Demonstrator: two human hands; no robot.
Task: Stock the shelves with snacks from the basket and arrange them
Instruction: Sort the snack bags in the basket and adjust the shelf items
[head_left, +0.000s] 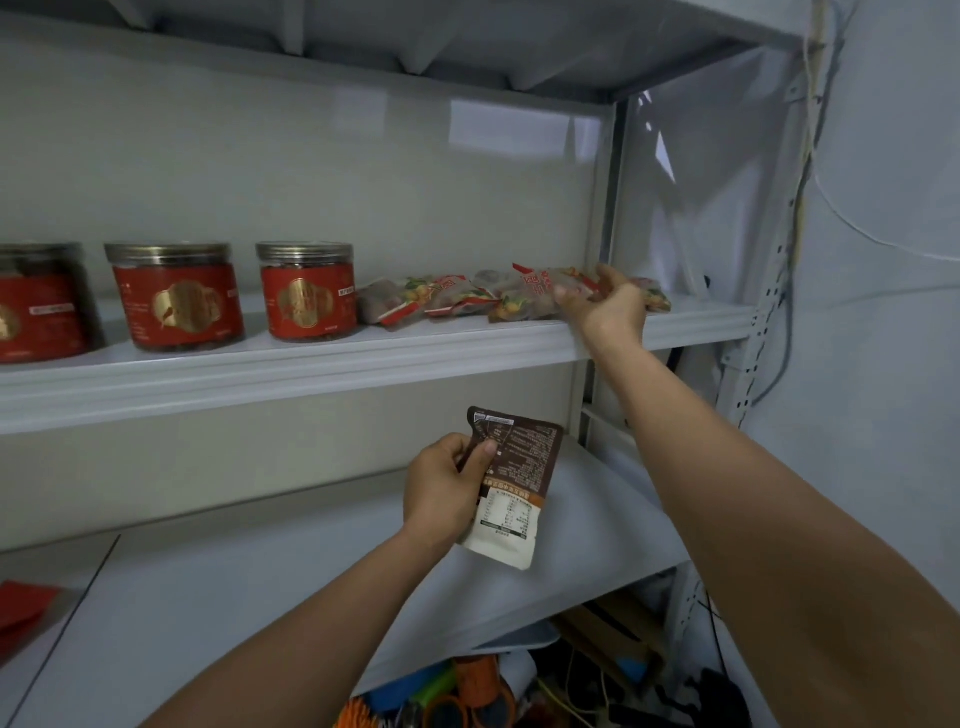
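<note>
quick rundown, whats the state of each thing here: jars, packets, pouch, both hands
jars: three, upright on the upper shelf, lids on
snack packets: lying in a row right of the jars
brown pouch: off the shelves, printed back toward the camera
left hand: grips the brown pouch, thumb on its face
right hand: fingers curled on a packet near the row's right end

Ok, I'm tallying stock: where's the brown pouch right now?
In the head view, centre: the left hand grips the brown pouch over the lower shelf, beneath the snack packets.
</note>
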